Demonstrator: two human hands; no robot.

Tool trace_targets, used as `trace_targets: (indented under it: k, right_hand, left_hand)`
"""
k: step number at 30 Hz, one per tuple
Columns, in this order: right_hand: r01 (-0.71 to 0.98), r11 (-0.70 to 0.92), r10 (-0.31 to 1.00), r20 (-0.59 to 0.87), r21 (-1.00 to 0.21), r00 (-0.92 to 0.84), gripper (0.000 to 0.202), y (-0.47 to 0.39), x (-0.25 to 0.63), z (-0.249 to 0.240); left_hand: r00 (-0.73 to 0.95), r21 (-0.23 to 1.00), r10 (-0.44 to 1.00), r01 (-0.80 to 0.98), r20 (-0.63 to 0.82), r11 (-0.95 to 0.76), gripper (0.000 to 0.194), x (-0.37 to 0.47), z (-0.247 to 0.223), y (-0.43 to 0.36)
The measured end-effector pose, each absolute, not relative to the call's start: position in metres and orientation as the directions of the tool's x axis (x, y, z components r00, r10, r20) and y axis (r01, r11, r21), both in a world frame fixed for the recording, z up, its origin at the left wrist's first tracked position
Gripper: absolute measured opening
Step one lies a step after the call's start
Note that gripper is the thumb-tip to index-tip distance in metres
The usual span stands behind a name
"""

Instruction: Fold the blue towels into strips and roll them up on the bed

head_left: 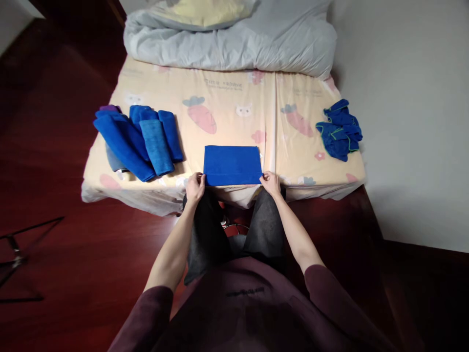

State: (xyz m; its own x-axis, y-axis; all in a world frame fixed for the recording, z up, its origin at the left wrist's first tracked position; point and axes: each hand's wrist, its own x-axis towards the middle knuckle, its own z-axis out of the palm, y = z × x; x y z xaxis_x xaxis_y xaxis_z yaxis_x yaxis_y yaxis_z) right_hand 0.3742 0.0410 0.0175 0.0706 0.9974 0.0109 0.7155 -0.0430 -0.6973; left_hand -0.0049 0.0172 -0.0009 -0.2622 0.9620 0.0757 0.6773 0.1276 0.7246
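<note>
A blue cloth (232, 164), flat and rectangular, lies at the near edge of the bed, with a crease or fold line along its lower part. My left hand (195, 187) pinches its near left corner. At the near right corner, my right hand (271, 184) grips the cloth between thumb and fingers. To the left rest several rolled towels (157, 146), mostly blue, with a bit of purple at the back. Over on the right is a crumpled heap of blue cloths with green edging (339, 132).
The bed (230, 117) has a patterned sheet with carrots. A bunched grey-white quilt (234, 46) and a yellow piece of bedding (208, 12) lie at its far end. A wall (410, 122) rises on the right. Black stand legs (16, 259) show on the floor at left.
</note>
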Motion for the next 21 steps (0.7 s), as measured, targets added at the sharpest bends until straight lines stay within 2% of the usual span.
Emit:
trace_targets:
  k: [5,12,21]
  right_hand:
    - [0.712,-0.040,0.997,0.017,-0.701,0.073,0.016,0.0424,0.3755,0.0138]
    - [0.716,-0.076,0.995,-0.007,-0.694,0.099,0.013,0.0438,0.3740,0.0127]
    - [0.727,-0.060,0.992,0.038,-0.684,0.118,0.016,0.0402,0.3718,0.0181]
  left_hand:
    - [-0.256,0.734,0.964,0.669,0.076,0.120,0.040,-0.0069,-0.0027,0.0164]
    - [-0.227,0.699,0.962,0.713,0.150,0.059,0.033,-0.0074,-0.0084,0.0187]
    - [-0.221,0.689,0.950,0.724,0.219,0.009,0.027,-0.0051,-0.0042,0.0177]
